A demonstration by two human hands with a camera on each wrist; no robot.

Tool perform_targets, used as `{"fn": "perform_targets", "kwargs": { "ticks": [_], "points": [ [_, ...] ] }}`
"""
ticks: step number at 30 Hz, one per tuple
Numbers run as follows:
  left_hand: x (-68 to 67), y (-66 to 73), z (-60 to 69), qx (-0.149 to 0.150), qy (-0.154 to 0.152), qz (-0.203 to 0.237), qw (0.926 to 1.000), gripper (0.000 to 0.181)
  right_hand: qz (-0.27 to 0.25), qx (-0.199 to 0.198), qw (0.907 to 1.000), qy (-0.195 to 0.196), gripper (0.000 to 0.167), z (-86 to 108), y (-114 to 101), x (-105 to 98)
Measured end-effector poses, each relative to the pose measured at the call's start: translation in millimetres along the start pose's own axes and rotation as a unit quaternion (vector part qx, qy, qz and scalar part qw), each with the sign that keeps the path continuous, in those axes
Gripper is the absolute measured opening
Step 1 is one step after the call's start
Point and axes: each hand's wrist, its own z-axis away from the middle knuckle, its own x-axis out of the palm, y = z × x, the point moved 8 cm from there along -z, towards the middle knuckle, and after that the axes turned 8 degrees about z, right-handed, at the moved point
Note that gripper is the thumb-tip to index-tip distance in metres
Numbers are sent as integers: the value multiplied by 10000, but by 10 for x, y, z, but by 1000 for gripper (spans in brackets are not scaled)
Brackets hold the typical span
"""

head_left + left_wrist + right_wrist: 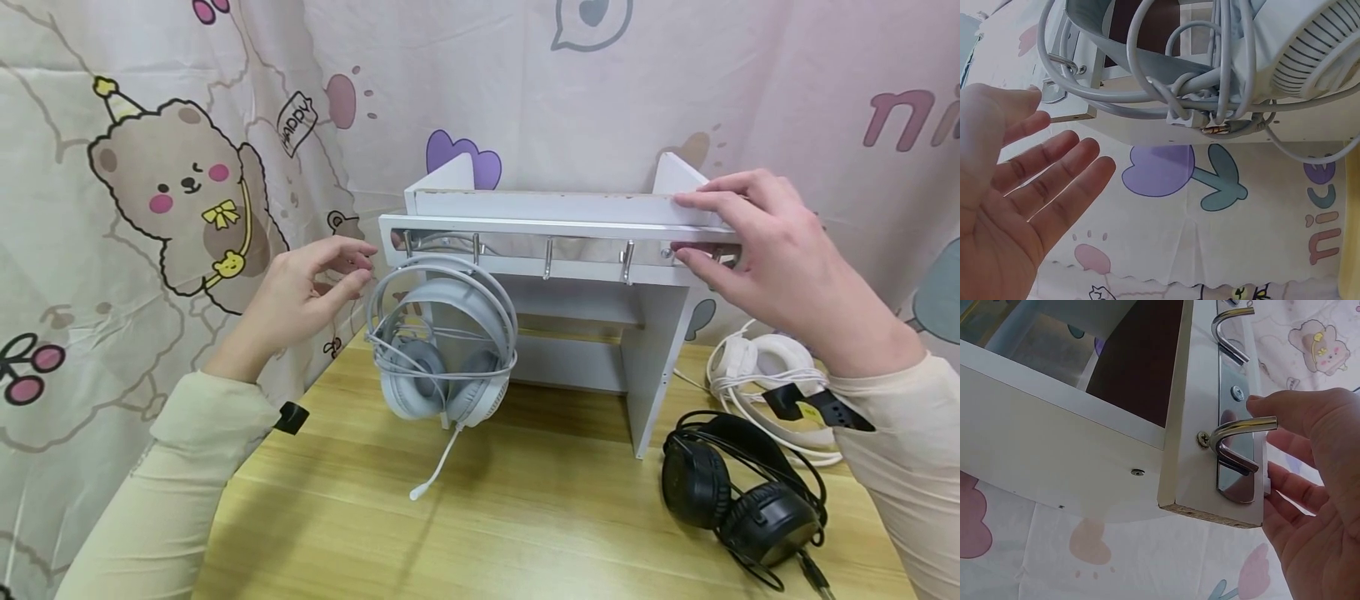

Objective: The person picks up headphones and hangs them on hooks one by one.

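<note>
A white desktop shelf stands on the table, with a metal hook rail along its top front board. From the left hooks hangs a light grey headset, its cable wound around it and its microphone boom pointing down. My left hand is just left of the rail's end, fingers loosely bent and holding nothing. At the rail's right end my right hand grips the shelf's front board, thumb in front by the metal plate and fingers over the top and behind.
Black headphones with their cable lie on the wooden table at the front right. Behind them are white headphones with a wound cable. A printed curtain hangs behind and to the left.
</note>
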Motion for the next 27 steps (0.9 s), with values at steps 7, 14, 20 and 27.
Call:
{"fn": "perform_targets", "kwargs": {
  "ticks": [7, 14, 20, 27],
  "points": [
    [-43, 47, -62, 109, 148, -370, 9991, 29, -77, -125, 9999, 40, 54, 47, -16, -39],
    [-90, 85, -115, 221, 223, -471, 9984, 31, -187, -303, 9988, 332, 39, 141, -42, -97],
    [-164, 115, -170, 328, 395, -644, 9966, 31, -207, -339, 9985, 383, 66, 204, -72, -129],
    [-244, 168, -224, 492, 512, -725, 9948, 33, -155, -453, 9979, 438, 74, 279, -139, -159]
  ]
}}
